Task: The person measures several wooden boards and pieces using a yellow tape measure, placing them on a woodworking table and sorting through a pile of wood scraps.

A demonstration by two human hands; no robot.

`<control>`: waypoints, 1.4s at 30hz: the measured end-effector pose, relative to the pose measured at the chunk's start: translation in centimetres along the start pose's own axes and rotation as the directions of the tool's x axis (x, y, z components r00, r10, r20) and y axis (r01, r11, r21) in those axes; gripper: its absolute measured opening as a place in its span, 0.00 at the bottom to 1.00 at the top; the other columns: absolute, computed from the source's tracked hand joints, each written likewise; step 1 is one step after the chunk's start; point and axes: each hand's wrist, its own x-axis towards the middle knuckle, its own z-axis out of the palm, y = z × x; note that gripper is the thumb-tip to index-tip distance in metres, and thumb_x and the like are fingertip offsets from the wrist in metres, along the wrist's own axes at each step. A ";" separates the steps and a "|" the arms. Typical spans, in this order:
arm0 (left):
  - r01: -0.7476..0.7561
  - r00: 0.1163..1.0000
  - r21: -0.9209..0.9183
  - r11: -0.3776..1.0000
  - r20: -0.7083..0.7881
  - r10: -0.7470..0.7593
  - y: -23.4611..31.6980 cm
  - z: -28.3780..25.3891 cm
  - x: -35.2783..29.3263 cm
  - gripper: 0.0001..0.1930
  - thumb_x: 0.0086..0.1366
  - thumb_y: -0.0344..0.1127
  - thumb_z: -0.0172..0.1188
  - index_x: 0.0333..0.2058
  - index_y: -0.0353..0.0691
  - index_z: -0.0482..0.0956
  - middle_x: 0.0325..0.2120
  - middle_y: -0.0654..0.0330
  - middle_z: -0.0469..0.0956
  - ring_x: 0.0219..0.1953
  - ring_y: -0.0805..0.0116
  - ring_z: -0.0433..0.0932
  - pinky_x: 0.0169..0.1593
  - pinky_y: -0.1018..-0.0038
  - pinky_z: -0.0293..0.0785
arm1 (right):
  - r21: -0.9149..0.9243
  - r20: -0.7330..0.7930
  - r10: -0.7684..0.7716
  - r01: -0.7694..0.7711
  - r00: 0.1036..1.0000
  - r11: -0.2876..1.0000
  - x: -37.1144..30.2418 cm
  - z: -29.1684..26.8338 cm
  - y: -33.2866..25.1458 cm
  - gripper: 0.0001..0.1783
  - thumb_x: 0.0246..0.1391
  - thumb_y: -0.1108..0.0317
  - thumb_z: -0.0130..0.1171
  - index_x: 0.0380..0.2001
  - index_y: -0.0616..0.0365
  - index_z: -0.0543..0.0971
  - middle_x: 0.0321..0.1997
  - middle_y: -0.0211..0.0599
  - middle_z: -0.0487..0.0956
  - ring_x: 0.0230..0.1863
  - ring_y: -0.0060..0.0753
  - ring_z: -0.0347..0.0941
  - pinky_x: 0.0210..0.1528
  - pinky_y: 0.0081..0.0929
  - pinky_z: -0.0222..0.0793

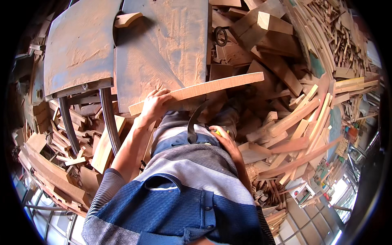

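My left hand [157, 104] is closed around the left part of a long, slightly curved wooden board [212, 85]. The board slants up to the right across the near edge of a sawdust-covered metal machine table [163, 49]. At my waist, beside the dark belt [192, 126], my right hand [225, 141] is closed on a small yellow-and-black object [220, 131]. Fingers cover most of that object, so its kind does not show. A short curved wood offcut [128, 19] lies farther off, at the slot between the two table halves.
A second metal table half [79, 45] stands at the left on dark rails [109, 120]. Wood blocks [277, 45] and a small handwheel [221, 36] are right of the table. Curved offcuts [294, 145] pile up at my right, with more scrap wood [53, 165] at my left.
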 end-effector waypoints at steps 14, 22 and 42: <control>0.019 0.995 0.009 1.000 0.103 -0.019 -1.2 -0.4 0.0 0.19 0.54 0.35 0.73 0.46 0.42 0.85 0.55 0.55 0.81 0.53 0.50 0.79 0.59 0.59 0.76 | 0.473 -0.507 0.053 0.226 0.860 0.851 10.2 -6.4 -7.5 0.22 0.69 0.53 0.59 0.57 0.56 0.77 0.45 0.40 0.83 0.40 0.31 0.82 0.34 0.32 0.82; 0.023 0.996 0.034 0.999 0.086 -0.026 -1.0 -0.3 -0.1 0.20 0.53 0.34 0.74 0.46 0.42 0.85 0.55 0.55 0.82 0.54 0.49 0.79 0.58 0.59 0.76 | -0.050 -0.505 -0.024 -0.001 0.863 0.999 16.4 -5.8 -10.8 0.23 0.64 0.52 0.59 0.49 0.61 0.82 0.33 0.37 0.83 0.32 0.30 0.79 0.39 0.32 0.75; 0.011 0.996 -0.054 0.998 0.091 -0.006 -1.1 -0.4 0.5 0.18 0.54 0.33 0.71 0.44 0.40 0.85 0.52 0.56 0.83 0.51 0.50 0.80 0.55 0.60 0.78 | -0.188 -0.557 -0.007 -0.118 0.831 0.975 -2.5 -2.4 -2.4 0.19 0.56 0.64 0.65 0.49 0.60 0.80 0.39 0.50 0.80 0.39 0.44 0.78 0.45 0.39 0.73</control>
